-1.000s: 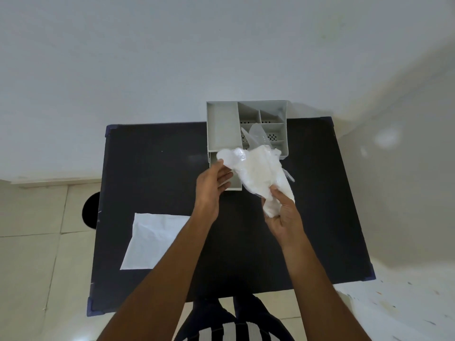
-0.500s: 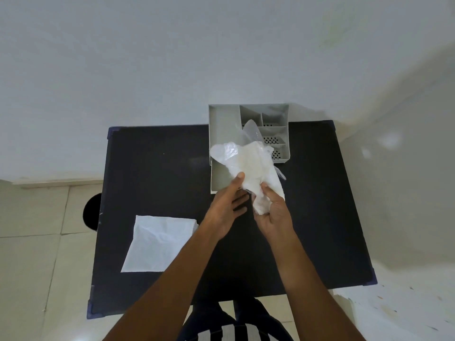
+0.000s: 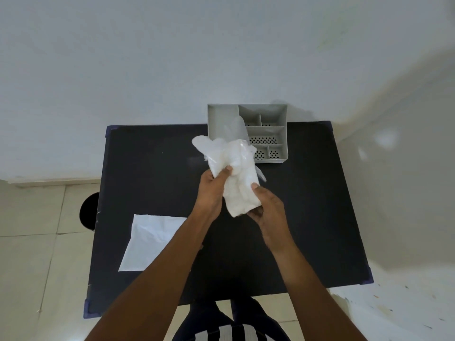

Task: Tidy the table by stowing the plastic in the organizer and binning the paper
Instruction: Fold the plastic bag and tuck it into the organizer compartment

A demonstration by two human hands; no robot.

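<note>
1. Both hands squeeze the plastic (image 3: 236, 173) into a small bundle above the table (image 3: 152, 168). The left hand (image 3: 211, 190) pinches one side and the right hand (image 3: 267, 207) grips the other.
2. The organizer (image 3: 222, 119) waits at 12 o'clock.
3. Next, push the bundle into it.
4. The paper (image 3: 150, 242) lies at 8 o'clock, not binned yet.

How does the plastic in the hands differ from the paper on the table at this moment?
The plastic is bunched and glossy, gripped above the table by the left hand and right hand; the paper lies flat, matte and untouched near the table's left edge. Both are white.
</note>
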